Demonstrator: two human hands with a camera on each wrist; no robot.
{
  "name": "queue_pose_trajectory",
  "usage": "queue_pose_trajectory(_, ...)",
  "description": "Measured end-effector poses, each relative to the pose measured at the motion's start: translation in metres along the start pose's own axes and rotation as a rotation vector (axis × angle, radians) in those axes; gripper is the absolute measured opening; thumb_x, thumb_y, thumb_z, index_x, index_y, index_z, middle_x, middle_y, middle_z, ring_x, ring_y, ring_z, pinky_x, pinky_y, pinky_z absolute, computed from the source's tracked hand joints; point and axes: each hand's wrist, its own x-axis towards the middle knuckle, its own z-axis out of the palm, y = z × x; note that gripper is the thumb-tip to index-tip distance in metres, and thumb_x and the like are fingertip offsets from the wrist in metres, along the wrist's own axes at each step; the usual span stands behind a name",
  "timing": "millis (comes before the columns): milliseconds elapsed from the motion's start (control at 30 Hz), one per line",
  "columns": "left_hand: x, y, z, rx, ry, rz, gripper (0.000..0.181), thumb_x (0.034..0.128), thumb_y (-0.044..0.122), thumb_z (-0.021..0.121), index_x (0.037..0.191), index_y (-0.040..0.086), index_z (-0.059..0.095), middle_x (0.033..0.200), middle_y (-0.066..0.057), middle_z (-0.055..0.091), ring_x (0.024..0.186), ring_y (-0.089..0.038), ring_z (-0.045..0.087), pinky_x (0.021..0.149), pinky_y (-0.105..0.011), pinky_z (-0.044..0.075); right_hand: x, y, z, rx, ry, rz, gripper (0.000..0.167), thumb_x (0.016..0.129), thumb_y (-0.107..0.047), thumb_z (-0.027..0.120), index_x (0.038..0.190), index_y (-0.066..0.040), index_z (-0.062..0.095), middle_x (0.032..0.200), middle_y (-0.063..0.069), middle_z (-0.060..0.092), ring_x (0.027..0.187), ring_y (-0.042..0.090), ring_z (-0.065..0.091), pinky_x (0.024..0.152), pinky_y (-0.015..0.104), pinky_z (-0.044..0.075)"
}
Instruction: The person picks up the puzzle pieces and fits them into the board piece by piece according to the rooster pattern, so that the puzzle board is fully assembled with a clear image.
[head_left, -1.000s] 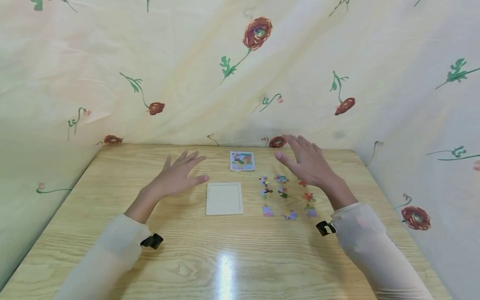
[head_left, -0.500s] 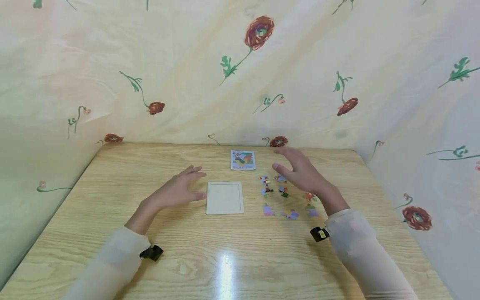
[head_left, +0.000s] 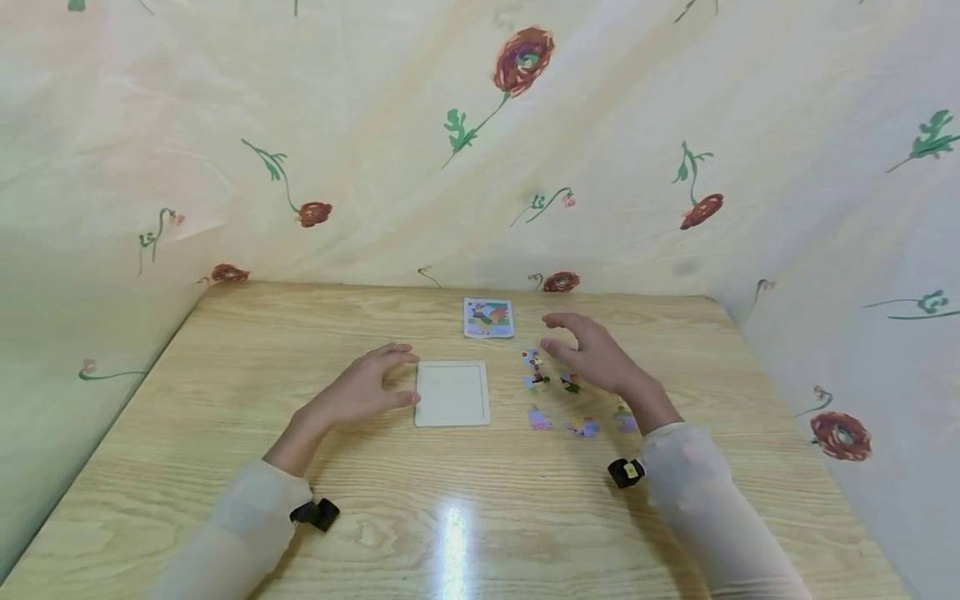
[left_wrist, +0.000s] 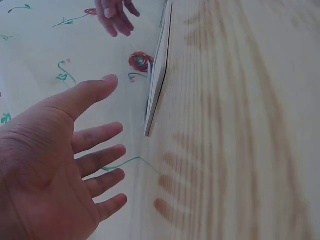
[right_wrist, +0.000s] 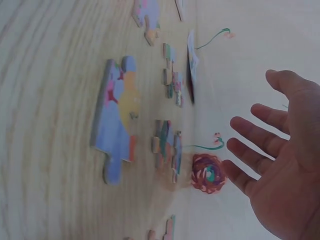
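My left hand [head_left: 362,390] is at the left edge of a square white puzzle frame [head_left: 452,393], fingers relaxed and spread apart from the thumb. In the left wrist view a gap shows between that hand [left_wrist: 60,160] and the frame [left_wrist: 159,75]. Over the back of the loose jigsaw pieces [head_left: 582,427] hovers my right hand [head_left: 600,354], its fingers loosely bent with nothing between them, hiding several pieces. The right wrist view shows a lilac and yellow jigsaw piece [right_wrist: 117,115] on the table, apart from the right hand [right_wrist: 285,165].
Behind the frame lies a small picture card [head_left: 488,318] with a colourful bird. The wooden table [head_left: 375,517] ends at a flowered cloth [head_left: 375,167] at the back and sides. A black strap device hangs at each wrist.
My right hand has come lower and nearer, over the jigsaw pieces. The left hand has moved down to the frame's left edge, its fingers more bent.
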Motion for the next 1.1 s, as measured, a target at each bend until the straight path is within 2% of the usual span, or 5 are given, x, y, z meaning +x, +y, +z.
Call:
queue_pose_trajectory(267,-0.001,-0.005,0.008,-0.051,-0.012,0.015,0.061,0.0912,0.032,0.078,0.145,0.008,0.060,0.160,-0.013,0.047,0.152,-0.041,0.037,0.121,-0.063,0.033,0.004,0.008,0.008,0.017,-0.021,0.015,0.046,0.106,-0.032,0.059,0.143,-0.005,0.059,0.151,0.015,0.056,0.144,0.041,0.047,0.113,0.064,0.043)
queue_pose_trajectory(500,-0.001,-0.008,0.013,-0.015,0.007,0.017,0.059,0.0891,0.030,0.079,0.142,0.011,0.063,0.157,-0.008,0.052,0.155,-0.041,0.031,0.123,-0.069,0.023,0.007,0.015,0.013,0.024,-0.031,0.038,0.037,0.103,-0.026,0.064,0.135,-0.007,0.066,0.144,0.015,0.062,0.130,0.039,0.061,0.101,0.057,0.055)
queue_pose_trajectory(700,0.000,-0.009,0.016,0.035,0.021,0.020,0.059,0.0877,0.031,0.080,0.141,0.012,0.064,0.156,-0.006,0.054,0.155,-0.041,0.033,0.121,-0.074,0.021,0.009,0.026,0.016,0.025,-0.045,0.058,0.033,0.101,-0.023,0.067,0.131,-0.010,0.069,0.133,0.012,0.067,0.121,0.032,0.063,0.099,0.051,0.055)
queue_pose_trajectory(833,-0.001,-0.009,0.018,0.058,0.035,0.024,0.061,0.0866,0.033,0.081,0.142,0.013,0.064,0.156,-0.004,0.054,0.154,-0.040,0.034,0.120,-0.075,0.020,0.011,0.032,0.018,0.023,-0.053,0.061,0.031,0.101,-0.023,0.067,0.130,-0.012,0.069,0.133,0.010,0.067,0.120,0.029,0.063,0.100,0.050,0.054)
queue_pose_trajectory(1100,-0.001,-0.011,0.022,0.076,0.057,0.031,0.062,0.0861,0.034,0.082,0.142,0.014,0.064,0.156,-0.003,0.054,0.154,-0.042,0.033,0.119,-0.076,0.020,0.015,0.037,0.021,0.040,-0.081,-0.002,0.031,0.099,-0.018,0.068,0.128,-0.011,0.071,0.136,0.012,0.060,0.115,0.030,0.060,0.097,0.047,0.053)
